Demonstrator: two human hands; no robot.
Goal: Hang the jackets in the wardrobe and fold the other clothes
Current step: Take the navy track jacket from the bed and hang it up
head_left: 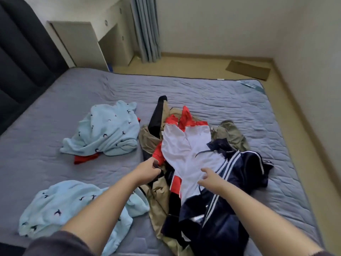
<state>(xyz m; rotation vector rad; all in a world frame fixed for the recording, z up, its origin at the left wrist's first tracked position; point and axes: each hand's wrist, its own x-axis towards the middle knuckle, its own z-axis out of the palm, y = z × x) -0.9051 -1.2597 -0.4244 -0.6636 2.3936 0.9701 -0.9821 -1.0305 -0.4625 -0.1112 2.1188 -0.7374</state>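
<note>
Left hand (149, 169) pinches the red-and-white jacket (184, 148); right hand (208, 177) hovers spread above it.

Open at 12 to 2 o'clock across bare bed cover (212, 93), also at 9 o'clock. Blocked through the middle, down to 5 o'clock, by a heaped clothes pile (184, 154). Hemmed at 10 o'clock by a light-blue garment (107, 130), at 7 o'clock by a second light-blue garment (64, 206); passable between them.
</note>
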